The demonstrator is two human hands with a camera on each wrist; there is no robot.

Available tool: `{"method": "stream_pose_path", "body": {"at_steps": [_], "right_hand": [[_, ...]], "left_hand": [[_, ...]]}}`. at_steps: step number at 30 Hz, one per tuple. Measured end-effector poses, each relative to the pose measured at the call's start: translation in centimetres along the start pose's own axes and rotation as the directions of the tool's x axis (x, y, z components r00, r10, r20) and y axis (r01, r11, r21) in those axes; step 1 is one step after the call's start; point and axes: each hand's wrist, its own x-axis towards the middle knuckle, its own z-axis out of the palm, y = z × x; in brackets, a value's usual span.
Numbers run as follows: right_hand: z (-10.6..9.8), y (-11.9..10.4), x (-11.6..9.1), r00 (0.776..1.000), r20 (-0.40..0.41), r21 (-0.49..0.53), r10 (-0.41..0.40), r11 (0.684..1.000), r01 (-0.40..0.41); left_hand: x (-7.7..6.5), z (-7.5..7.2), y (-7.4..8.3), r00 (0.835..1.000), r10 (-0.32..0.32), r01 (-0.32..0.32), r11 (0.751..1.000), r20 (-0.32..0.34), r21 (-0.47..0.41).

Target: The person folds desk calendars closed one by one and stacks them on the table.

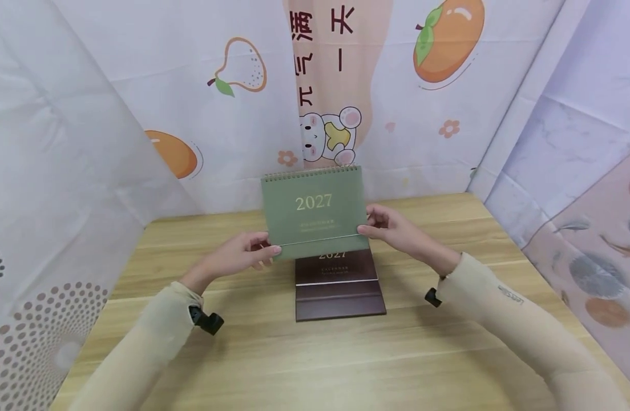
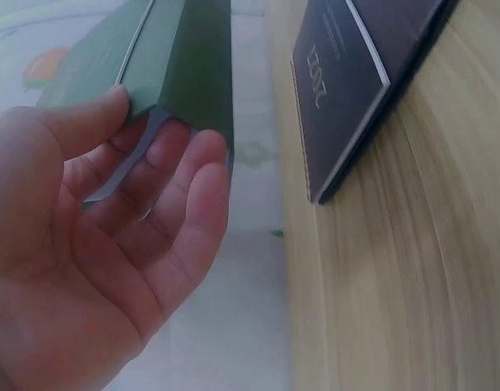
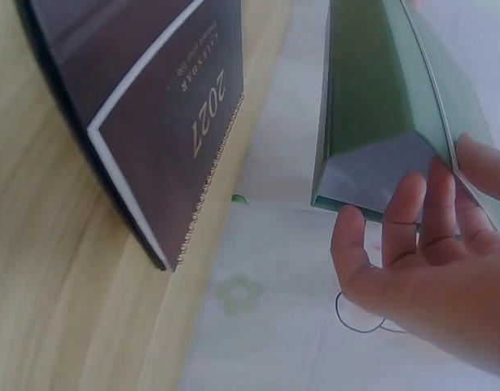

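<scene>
A green spiral-bound desk calendar (image 1: 315, 214) marked 2027 is held up above the table, folded into its stand shape. My left hand (image 1: 248, 251) pinches its lower left edge, thumb on the front cover and fingers behind. At the opposite edge my right hand (image 1: 387, 227) grips it the same way. Both wrist views show the hollow underside of the green calendar (image 3: 372, 106). Below it a dark brown desk calendar (image 1: 338, 291), also marked 2027, lies flat on the table. The green one hides its top part in the head view; its spiral (image 3: 209, 183) shows in the right wrist view.
The wooden table (image 1: 233, 354) runs back to a white curtain (image 1: 192, 103) printed with fruit and a cartoon figure. Further hanging cloth (image 1: 582, 171) closes off the right side, and more hangs at the left. Small black devices (image 1: 207, 321) sit at both wrists.
</scene>
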Motion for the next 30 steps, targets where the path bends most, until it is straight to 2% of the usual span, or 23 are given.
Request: {"method": "stream_pose_path", "body": {"at_steps": [6, 12, 23, 30], "right_hand": [[-0.9, 0.1, -1.6, 0.998, 0.023, 0.053, 0.060, 0.997, -0.061], [-1.4, 0.5, -2.8, 0.998, 0.040, 0.065, 0.051, 0.996, -0.054], [-1.6, 0.8, -3.0, 0.989, 0.083, 0.102, 0.120, 0.987, -0.128], [-1.3, 0.9, -3.1, 0.989, 0.092, 0.109, 0.115, 0.986, -0.124]], "left_hand": [[0.4, 1.0, 0.9, 0.999, 0.044, -0.044, 0.999, 0.017, -0.006], [0.6, 1.7, 1.3, 0.997, 0.070, -0.070, 0.997, 0.024, -0.024], [0.4, 1.7, 2.0, 0.997, 0.069, -0.069, 0.997, 0.027, -0.024], [0.3, 1.6, 1.9, 0.996, 0.081, -0.080, 0.996, 0.038, -0.030]]}}
